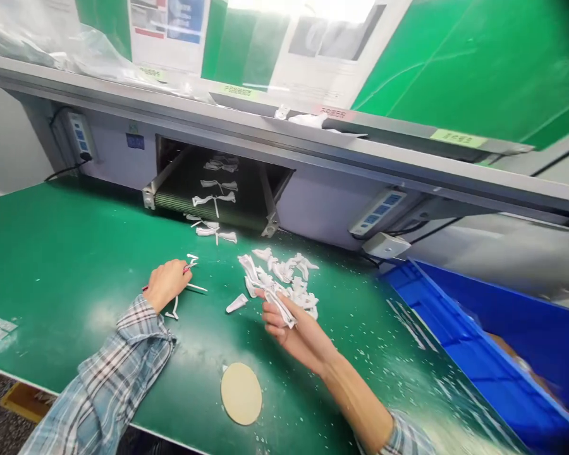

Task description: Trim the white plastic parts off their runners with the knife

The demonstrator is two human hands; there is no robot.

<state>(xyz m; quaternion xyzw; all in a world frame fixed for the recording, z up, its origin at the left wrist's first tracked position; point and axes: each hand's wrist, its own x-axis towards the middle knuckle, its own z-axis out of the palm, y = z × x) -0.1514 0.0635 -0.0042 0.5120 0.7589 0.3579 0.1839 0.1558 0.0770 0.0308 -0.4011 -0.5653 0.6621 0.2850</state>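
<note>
My left hand (167, 284) is closed around a slim red-and-dark tool (186, 268), and thin white plastic runners (174, 309) lie under and beside it on the green bench mat (52, 253). My right hand (289, 328) grips a bunch of white moulded plastic pieces (279, 303) and rests just at the edge of a loose heap of the same pieces (289, 272). One white piece (237, 303) lies alone between my hands. The tool's exact kind cannot be made out.
A dark conveyor belt (208, 202) comes out of a wall opening carrying white pieces. A round beige pad (241, 393) lies on the mat near the front. A blue plastic crate (483, 354) stands to the right. Power strips (80, 136) are mounted on the wall.
</note>
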